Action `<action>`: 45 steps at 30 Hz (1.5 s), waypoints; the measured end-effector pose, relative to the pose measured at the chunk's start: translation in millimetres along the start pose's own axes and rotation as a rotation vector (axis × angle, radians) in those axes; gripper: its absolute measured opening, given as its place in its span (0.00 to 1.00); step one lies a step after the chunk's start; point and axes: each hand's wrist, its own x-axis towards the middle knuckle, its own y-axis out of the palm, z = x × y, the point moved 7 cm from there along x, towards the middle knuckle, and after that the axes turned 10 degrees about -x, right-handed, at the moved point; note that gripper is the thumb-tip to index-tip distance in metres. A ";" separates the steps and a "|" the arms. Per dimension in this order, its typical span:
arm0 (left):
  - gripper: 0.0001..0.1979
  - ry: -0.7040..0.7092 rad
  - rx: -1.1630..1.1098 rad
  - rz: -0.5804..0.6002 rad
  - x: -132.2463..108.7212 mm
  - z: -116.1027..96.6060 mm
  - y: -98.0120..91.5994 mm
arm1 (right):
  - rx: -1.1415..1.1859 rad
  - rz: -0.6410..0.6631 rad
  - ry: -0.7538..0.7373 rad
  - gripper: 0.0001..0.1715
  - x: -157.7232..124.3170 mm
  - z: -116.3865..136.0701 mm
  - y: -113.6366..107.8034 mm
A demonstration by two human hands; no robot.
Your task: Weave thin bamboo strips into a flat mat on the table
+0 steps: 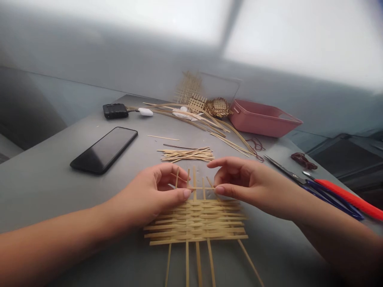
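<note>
A woven mat of pale bamboo strips (199, 223) lies in front of me, several long strips running lengthwise and many short ones crossing them. Between my hands a thin bamboo strip (201, 188) spans the upright ends, just above the woven part. My left hand (163, 185) pinches its left end between thumb and fingers, close to the mat's left side. At the other end, my right hand (236, 179) pinches the strip with thumb and fingertips, its index finger raised. A bundle of short bamboo sticks (187, 154) lies beyond my hands.
A black phone (104, 149) lies left. Scissors (287, 171), a red-handled tool (347, 195) and dark cord (303, 160) are on the right. At the back are a pink basket (263, 119), woven pieces (220, 107), long strips (221, 137), a black case (115, 111) and a white object (145, 112).
</note>
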 end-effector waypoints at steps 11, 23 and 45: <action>0.14 0.024 -0.034 -0.007 0.1 0.7 0.0 | 0.077 0.074 0.009 0.15 2.3 -9.6 2.0; 0.15 0.009 -0.028 -0.012 -1.1 -0.7 0.2 | 0.078 0.029 0.003 0.12 0.1 0.8 0.3; 0.15 -0.019 0.030 -0.019 -2.7 2.2 -0.5 | 0.037 0.148 0.028 0.20 4.4 -11.7 -7.0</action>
